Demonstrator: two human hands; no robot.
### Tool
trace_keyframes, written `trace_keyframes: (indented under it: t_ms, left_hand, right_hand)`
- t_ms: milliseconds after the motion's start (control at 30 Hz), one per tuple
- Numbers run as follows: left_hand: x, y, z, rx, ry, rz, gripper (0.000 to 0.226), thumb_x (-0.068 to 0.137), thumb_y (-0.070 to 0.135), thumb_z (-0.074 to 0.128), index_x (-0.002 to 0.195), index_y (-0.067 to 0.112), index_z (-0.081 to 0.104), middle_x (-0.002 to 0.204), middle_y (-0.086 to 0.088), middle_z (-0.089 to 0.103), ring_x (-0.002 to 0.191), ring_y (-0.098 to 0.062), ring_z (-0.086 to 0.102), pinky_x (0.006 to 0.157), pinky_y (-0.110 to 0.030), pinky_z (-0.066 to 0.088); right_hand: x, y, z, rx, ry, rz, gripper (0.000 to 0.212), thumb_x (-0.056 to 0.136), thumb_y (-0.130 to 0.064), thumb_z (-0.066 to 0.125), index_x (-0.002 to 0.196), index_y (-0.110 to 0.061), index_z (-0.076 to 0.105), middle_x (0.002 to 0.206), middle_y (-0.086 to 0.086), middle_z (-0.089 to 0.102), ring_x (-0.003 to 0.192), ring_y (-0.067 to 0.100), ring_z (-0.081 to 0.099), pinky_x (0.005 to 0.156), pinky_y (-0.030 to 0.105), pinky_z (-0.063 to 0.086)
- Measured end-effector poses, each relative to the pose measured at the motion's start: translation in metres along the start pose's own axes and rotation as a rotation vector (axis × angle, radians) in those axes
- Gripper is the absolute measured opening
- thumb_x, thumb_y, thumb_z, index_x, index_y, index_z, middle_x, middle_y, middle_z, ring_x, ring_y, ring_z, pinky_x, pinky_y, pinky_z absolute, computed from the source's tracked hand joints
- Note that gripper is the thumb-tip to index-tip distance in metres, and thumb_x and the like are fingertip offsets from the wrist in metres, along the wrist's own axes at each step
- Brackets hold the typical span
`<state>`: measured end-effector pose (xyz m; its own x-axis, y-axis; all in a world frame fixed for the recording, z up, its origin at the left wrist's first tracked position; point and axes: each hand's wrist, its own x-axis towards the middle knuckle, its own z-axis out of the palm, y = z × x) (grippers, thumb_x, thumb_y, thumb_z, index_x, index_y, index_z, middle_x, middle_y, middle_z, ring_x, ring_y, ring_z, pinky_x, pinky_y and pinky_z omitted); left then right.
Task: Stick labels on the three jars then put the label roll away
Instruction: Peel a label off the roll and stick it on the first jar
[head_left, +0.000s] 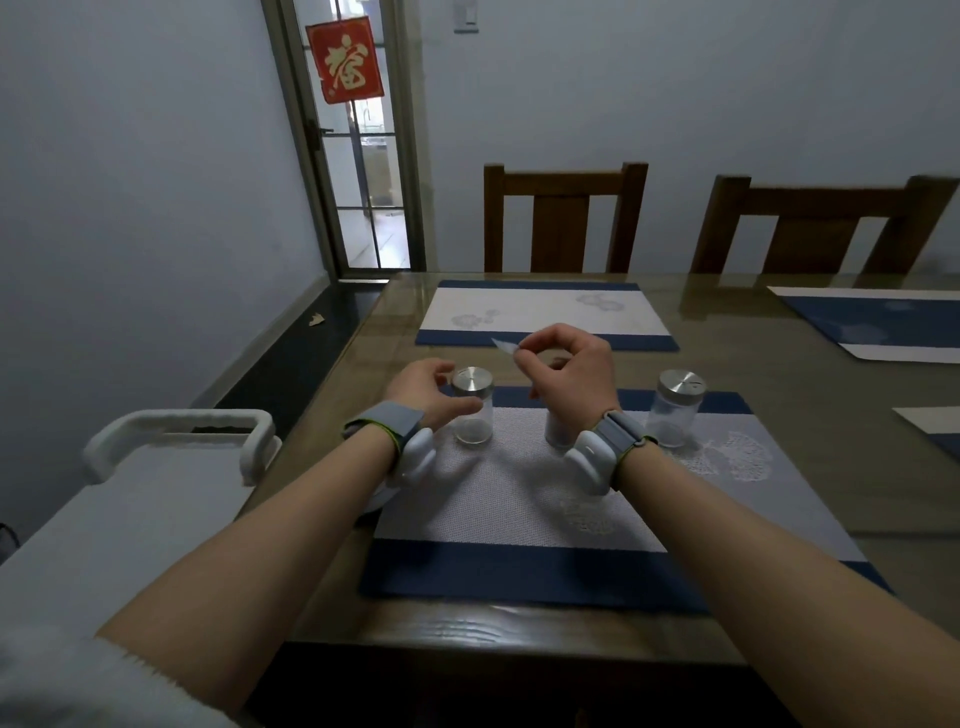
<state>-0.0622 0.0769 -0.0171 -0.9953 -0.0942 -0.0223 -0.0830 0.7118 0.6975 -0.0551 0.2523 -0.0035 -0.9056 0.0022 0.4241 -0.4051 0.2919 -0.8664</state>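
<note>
Three clear glass jars with metal lids stand in a row on the near placemat. My left hand curls beside the left jar, thumb against its side, fingers apart. My right hand hovers above the middle jar, pinching a small white label between thumb and forefinger; the hand and wrist hide most of that jar. The right jar stands untouched. Under my left wrist, a white rounded shape on the table edge could be the label roll; I cannot tell.
A second blue-and-white placemat lies beyond the jars, another at the right. Two wooden chairs stand at the table's far side. A white cart with a handle sits to the left of the table.
</note>
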Motion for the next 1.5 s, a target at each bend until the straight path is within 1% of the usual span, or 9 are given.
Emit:
trace_keyframes:
  t_ms: [200, 367, 500, 667, 767, 933, 1100, 1267, 1500]
  left_hand:
    - [0.009, 0.001, 0.011, 0.007, 0.06, -0.004, 0.083, 0.067, 0.037, 0.08, 0.137, 0.01, 0.045, 0.133, -0.008, 0.058, 0.118, -0.022, 0.057, 0.103, -0.038, 0.045]
    - [0.009, 0.002, 0.014, -0.065, 0.079, 0.025, 0.054, 0.066, 0.03, 0.082, 0.113, 0.012, 0.063, 0.103, 0.0, 0.067, 0.096, -0.017, 0.064, 0.093, -0.034, 0.052]
    - [0.012, -0.001, 0.012, -0.158, 0.061, 0.026, 0.044, 0.069, 0.028, 0.081, 0.106, 0.01, 0.068, 0.096, -0.001, 0.069, 0.087, -0.014, 0.063, 0.081, -0.026, 0.05]
    - [0.012, -0.004, 0.003, -0.388, 0.009, -0.037, 0.021, 0.075, 0.034, 0.076, 0.083, 0.015, 0.072, 0.077, -0.002, 0.067, 0.074, -0.014, 0.059, 0.066, -0.024, 0.047]
    - [0.01, 0.0, 0.002, -0.536, 0.009, -0.11, 0.032, 0.079, 0.036, 0.072, 0.1, 0.012, 0.072, 0.076, 0.002, 0.067, 0.07, -0.009, 0.061, 0.063, -0.021, 0.047]
    - [0.005, 0.002, -0.001, -0.678, -0.058, -0.18, 0.027, 0.078, 0.043, 0.07, 0.084, 0.018, 0.069, 0.087, -0.001, 0.069, 0.081, -0.013, 0.062, 0.073, -0.025, 0.049]
    - [0.006, 0.002, -0.002, -0.752, -0.157, -0.232, 0.044, 0.07, 0.049, 0.074, 0.098, 0.015, 0.07, 0.104, -0.004, 0.069, 0.095, -0.018, 0.062, 0.083, -0.029, 0.048]
    - [0.006, 0.004, -0.001, -0.807, -0.222, -0.249, 0.05, 0.071, 0.047, 0.074, 0.108, 0.013, 0.066, 0.103, -0.003, 0.066, 0.086, -0.015, 0.061, 0.072, -0.026, 0.046]
    - [0.004, 0.006, 0.001, -0.835, -0.236, -0.255, 0.056, 0.073, 0.047, 0.072, 0.114, 0.012, 0.063, 0.102, -0.003, 0.065, 0.08, -0.014, 0.06, 0.067, -0.026, 0.045]
  right_hand:
    - [0.001, 0.005, -0.007, 0.055, 0.022, 0.024, 0.003, 0.083, -0.012, 0.068, 0.084, -0.012, 0.065, 0.085, 0.002, 0.064, 0.059, 0.019, 0.059, 0.045, 0.015, 0.049]
    - [0.005, 0.007, -0.009, 0.068, 0.023, 0.027, 0.002, 0.084, -0.01, 0.066, 0.086, -0.011, 0.065, 0.081, -0.001, 0.063, 0.057, 0.018, 0.058, 0.043, 0.016, 0.049]
    - [0.006, 0.007, -0.007, 0.078, 0.023, 0.045, 0.003, 0.087, -0.009, 0.063, 0.088, -0.012, 0.063, 0.083, -0.002, 0.061, 0.058, 0.018, 0.057, 0.044, 0.015, 0.049]
    - [0.005, 0.006, -0.006, 0.134, -0.043, 0.087, 0.004, 0.087, -0.007, 0.061, 0.09, -0.01, 0.061, 0.087, 0.005, 0.062, 0.05, 0.015, 0.055, 0.042, 0.019, 0.049]
    - [0.003, 0.005, -0.006, 0.249, -0.117, 0.14, 0.005, 0.086, -0.004, 0.062, 0.086, -0.009, 0.061, 0.083, 0.008, 0.062, 0.041, 0.011, 0.052, 0.038, 0.021, 0.045]
    - [0.0, 0.005, -0.002, 0.356, -0.175, 0.176, 0.006, 0.082, 0.001, 0.066, 0.082, -0.004, 0.062, 0.068, 0.01, 0.062, 0.035, 0.012, 0.048, 0.035, 0.021, 0.04]
    - [-0.001, 0.01, -0.001, 0.347, -0.212, 0.179, 0.008, 0.079, -0.002, 0.07, 0.076, -0.006, 0.064, 0.063, 0.007, 0.061, 0.037, 0.013, 0.045, 0.038, 0.023, 0.036]
    - [-0.001, 0.016, 0.001, 0.364, -0.223, 0.207, 0.01, 0.078, -0.003, 0.072, 0.074, -0.009, 0.065, 0.067, 0.011, 0.062, 0.045, 0.017, 0.045, 0.044, 0.026, 0.036]
    - [-0.004, 0.018, 0.0, 0.38, -0.199, 0.203, 0.009, 0.077, 0.001, 0.071, 0.074, -0.004, 0.063, 0.067, 0.011, 0.061, 0.039, 0.005, 0.048, 0.038, 0.021, 0.037]
